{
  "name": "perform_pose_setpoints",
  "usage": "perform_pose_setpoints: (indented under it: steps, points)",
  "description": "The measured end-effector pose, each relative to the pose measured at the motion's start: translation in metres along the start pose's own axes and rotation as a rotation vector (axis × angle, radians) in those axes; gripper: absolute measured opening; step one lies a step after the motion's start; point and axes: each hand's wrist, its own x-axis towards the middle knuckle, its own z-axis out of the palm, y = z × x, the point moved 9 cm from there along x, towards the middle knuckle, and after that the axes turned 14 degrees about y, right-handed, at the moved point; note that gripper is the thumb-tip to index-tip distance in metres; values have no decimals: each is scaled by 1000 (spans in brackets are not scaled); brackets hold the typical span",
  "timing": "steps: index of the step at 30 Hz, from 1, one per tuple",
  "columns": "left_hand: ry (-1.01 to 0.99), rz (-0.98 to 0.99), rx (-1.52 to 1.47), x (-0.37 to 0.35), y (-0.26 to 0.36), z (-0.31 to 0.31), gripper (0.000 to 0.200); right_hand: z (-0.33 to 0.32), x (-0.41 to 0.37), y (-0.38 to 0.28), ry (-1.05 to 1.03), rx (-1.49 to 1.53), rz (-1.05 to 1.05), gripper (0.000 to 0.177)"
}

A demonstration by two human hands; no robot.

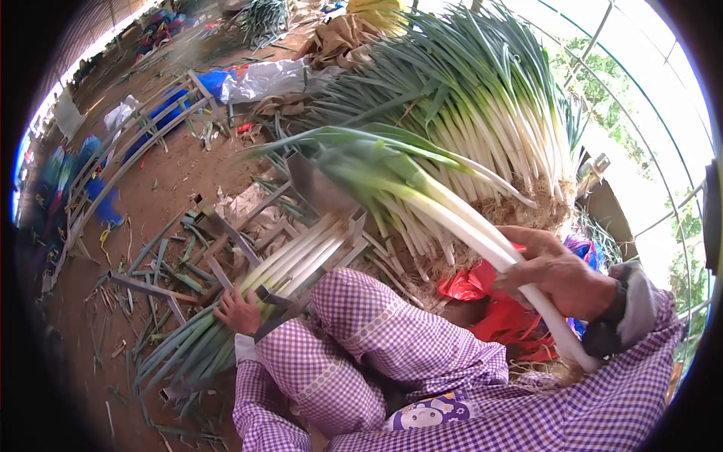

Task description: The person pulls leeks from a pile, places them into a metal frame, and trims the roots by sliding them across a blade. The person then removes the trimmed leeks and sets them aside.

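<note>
My right hand [553,273] is closed round the white stem of a large green onion [471,226], whose roots point down to the lower right and whose green leaves reach up to the left, blurred. My left hand [239,310] lies with its fingers spread on a bundle of green onions [301,260], near where white stems turn green. That bundle rests across a metal frame [233,237], roots toward the upper right and leaves toward the lower left.
A big heap of green onions [482,113] stands beyond my knees. Red plastic [504,320] lies beneath my right hand. A curved ladder-like frame [143,128] is at the left, with leaf scraps on the dirt floor [181,177] and white plastic [275,81] behind.
</note>
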Motion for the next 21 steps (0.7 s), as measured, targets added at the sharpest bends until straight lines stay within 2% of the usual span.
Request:
perform_pose_setpoints:
  steps: [8,10,11,14,17,21]
  points:
    - [65,-19,-4,-1,-3,1,47,0,-60,-37,33,75,35,78]
    - [48,-23,-4,-1,-2,0,49,-2,-68,-43,48,96,24,81]
    - [33,-30,-11,-3,-5,1,50,-1,-73,-47,120,81,16,88]
    - [-6,-32,-47,-1,-4,5,51,-7,-84,-59,98,44,-48,98]
    - [-79,-37,-91,-1,-6,10,52,-18,-95,-62,173,154,-67,101]
    - [-128,-17,-92,-1,-7,8,52,-23,-106,-64,135,242,-66,107]
